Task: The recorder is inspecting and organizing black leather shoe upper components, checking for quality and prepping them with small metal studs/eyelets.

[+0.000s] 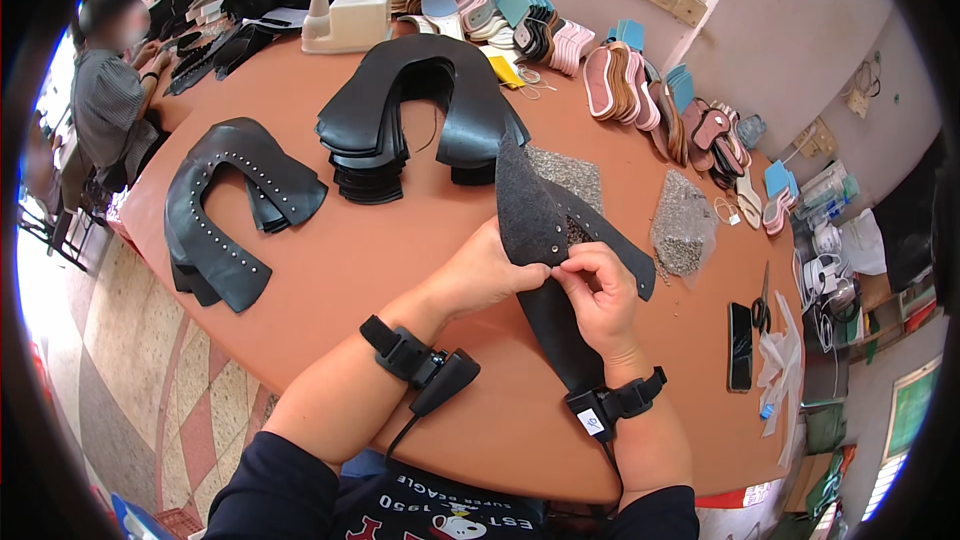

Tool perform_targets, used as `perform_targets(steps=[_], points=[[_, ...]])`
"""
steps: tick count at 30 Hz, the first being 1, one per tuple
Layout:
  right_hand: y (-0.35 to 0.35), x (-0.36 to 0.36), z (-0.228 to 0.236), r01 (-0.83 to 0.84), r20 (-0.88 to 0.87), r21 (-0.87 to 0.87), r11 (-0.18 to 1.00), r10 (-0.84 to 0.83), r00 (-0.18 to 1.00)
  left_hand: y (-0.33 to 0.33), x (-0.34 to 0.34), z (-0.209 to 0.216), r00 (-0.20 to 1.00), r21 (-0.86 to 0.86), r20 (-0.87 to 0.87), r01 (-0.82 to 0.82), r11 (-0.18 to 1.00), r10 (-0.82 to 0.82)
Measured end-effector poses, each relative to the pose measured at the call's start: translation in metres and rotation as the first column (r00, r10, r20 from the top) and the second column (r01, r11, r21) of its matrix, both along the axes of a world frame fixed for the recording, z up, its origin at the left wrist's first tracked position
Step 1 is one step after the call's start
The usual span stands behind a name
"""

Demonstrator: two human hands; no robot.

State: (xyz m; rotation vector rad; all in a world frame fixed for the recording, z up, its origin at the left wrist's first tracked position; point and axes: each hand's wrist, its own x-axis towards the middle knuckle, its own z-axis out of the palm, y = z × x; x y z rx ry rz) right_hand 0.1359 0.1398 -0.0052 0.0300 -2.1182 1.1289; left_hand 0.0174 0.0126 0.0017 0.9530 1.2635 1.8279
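My left hand (488, 268) grips a curved black leather piece (528, 210) from its left side, with the dark grey fuzzy underside turned up. A few small metal studs show along its inner edge. My right hand (604, 302) is closed in a pinch, thumb and forefinger meeting at that edge close to my left thumb. Whatever sits between those fingertips is too small to make out. Beyond the piece lies a bag of small metal studs (568, 176), partly covered by it. A second clear bag of studs (684, 225) rests to the right.
Left on the brown table (330, 280) are studded black pieces (200, 195) and a taller stack of plain ones (425, 58). Insoles (612, 85) line the back beside a cream-coloured device (360, 20). A phone (739, 345) and scissors (762, 312) lie right. A person (110, 100) sits far left.
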Motion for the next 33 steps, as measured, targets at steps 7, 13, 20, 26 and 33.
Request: perform_targets(steps=[7,13,20,26,33], points=[[-0.002,0.000,0.005,-0.020,0.000,0.033,0.999,0.020,1.000,-0.003,0.000,0.001,0.998,0.033,0.062,0.015,0.999,-0.017],[-0.003,0.000,0.004,-0.007,0.015,0.003,1.000,0.007,1.000,-0.003,0.000,-0.001,0.999,0.041,0.038,0.020,0.999,-0.022],[0.000,0.002,0.009,0.019,0.058,0.230,0.973,-0.033,0.998,-0.003,0.000,0.001,0.996,0.021,0.067,0.061,0.998,-0.062],[-0.004,0.000,0.011,0.001,0.063,0.333,0.943,-0.023,0.998,-0.007,-0.003,0.004,0.987,-0.010,0.133,0.095,0.995,-0.093],[-0.003,0.002,0.009,0.001,0.097,0.270,0.963,-0.028,0.995,-0.006,-0.003,0.004,0.989,-0.001,0.116,0.096,0.995,-0.095]])
